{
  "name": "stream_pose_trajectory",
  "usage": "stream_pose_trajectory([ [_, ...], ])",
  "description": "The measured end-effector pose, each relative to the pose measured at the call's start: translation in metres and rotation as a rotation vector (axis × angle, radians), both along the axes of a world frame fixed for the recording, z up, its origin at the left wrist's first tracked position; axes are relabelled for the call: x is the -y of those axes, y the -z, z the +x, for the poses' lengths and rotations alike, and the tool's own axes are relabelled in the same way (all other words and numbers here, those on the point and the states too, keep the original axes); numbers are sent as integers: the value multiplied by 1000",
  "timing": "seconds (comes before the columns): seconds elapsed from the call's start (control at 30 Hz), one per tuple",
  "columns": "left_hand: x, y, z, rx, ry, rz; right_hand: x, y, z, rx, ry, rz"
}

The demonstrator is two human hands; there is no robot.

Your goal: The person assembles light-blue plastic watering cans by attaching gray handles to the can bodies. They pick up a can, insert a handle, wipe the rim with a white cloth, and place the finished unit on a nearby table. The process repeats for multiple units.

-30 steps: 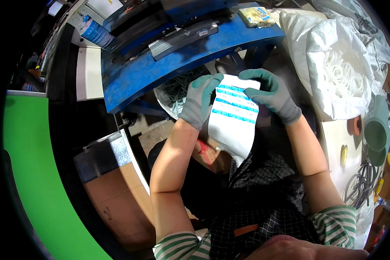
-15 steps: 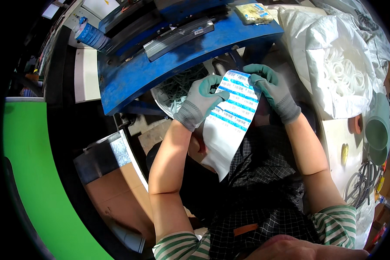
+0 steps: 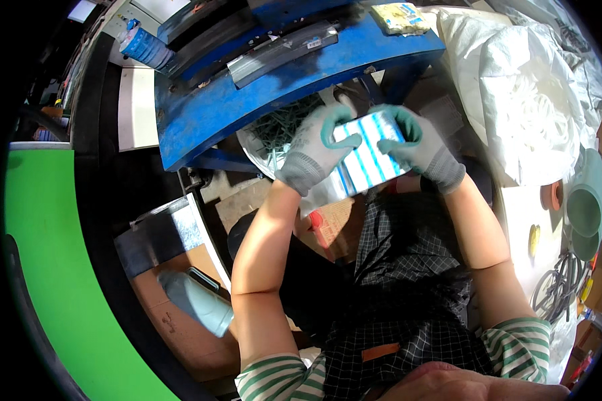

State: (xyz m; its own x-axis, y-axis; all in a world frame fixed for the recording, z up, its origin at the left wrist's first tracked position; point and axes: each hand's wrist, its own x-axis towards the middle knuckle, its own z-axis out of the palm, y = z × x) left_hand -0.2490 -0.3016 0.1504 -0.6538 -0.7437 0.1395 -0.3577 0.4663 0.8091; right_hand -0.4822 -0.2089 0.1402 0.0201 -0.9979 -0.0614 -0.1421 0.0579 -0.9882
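In front of my apron I hold a white sheet of blue-striped sticker labels [image 3: 369,152] between both hands. My left hand [image 3: 320,146], in a grey glove with a green palm, pinches the sheet's left side, thumb lying on its face. On the opposite side my right hand [image 3: 418,146], gloved alike, grips the sheet with its thumb on top. The print is smeared by motion. Just behind my left hand, under the bench, a white bucket [image 3: 251,144] holds dark thin strips [image 3: 282,127].
A blue metal bench [image 3: 201,127] spans the far side, carrying a dark metal bar [image 3: 284,55], a yellow packet [image 3: 401,19] and a bottle [image 3: 146,51]. White sacks [image 3: 481,87] with white rings and pale green tubes [image 3: 585,200] lie right. A grey-green cylinder [image 3: 197,302] rests in the cardboard box [image 3: 174,334] lower left.
The label sheet has turned, its stripes now running steeply, and its blank lower end has swung left toward my left wrist. The grey-green cylinder in the box has shifted up and shows more.
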Motion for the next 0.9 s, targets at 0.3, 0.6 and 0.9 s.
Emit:
stream_pose_trajectory([
  [0.3,-46,8,-6,-102,17,504,5,-2,-7,36,326,-242],
  [0.6,-23,38,-11,-947,-227,1117,-58,-34,23,-133,199,-195],
  [0.9,-36,-14,-5,-300,142,693,-37,-60,-32,404,5,200],
])
